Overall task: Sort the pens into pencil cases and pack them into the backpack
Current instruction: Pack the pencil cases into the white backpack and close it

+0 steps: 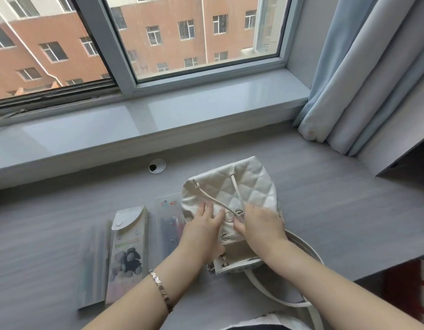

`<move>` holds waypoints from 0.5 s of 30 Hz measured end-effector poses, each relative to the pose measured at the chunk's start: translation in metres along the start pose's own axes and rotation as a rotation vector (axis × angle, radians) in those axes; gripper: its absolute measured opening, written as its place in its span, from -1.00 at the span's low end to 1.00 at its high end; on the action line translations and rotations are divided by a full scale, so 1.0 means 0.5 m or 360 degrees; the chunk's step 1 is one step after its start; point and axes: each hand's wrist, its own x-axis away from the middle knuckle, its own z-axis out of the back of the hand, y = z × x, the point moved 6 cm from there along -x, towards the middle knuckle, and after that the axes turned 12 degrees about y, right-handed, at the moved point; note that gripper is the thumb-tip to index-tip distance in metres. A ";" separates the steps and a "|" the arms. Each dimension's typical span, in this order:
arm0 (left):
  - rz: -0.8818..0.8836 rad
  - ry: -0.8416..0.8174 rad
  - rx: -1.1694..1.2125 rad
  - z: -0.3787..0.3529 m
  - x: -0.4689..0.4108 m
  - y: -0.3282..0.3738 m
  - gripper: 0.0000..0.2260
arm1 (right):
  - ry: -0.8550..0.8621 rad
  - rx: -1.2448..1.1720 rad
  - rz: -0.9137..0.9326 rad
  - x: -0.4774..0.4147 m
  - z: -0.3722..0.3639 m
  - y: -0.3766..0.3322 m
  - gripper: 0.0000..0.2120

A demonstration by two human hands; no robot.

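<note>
Lying on the grey desk (349,210) below the windowsill, the white quilted backpack (244,186) is facing the person with its mouth, its drawstring (215,198) trailing loose across the front. The left hand (203,227) is pressing flat on the bag's near-left side, fingers (207,208) straight and slightly spread. The right hand (258,225) is gripping the mouth edge beside the metal eyelets, fingers curled downward, thumb pointing left. Both forearms are reaching in from below; a bracelet (161,290) is sitting on the left wrist. Three pencil cases are lying to the left: a clear case (168,217) touching the bag, a printed case (128,253), then a frosted case (94,265).
</note>
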 end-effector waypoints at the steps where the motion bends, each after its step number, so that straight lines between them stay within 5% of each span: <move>1: 0.0009 -0.0018 0.0026 -0.003 0.001 0.000 -0.35 | -0.0061 -0.0092 -0.0004 0.000 0.002 0.000 -0.62; 9: -0.0080 0.0036 0.0103 -0.032 -0.006 -0.011 -0.37 | 0.0409 -0.1270 -0.0078 -0.109 0.205 -0.065 -0.79; 13: -0.0106 0.0003 0.0150 -0.037 -0.006 -0.010 -0.48 | 0.0143 -0.1106 -0.0023 -0.152 0.181 -0.090 -0.70; 15: -0.0043 0.0000 0.0153 -0.022 0.000 -0.011 -0.59 | 0.0126 -0.0787 -0.0120 -0.147 0.135 -0.064 -0.50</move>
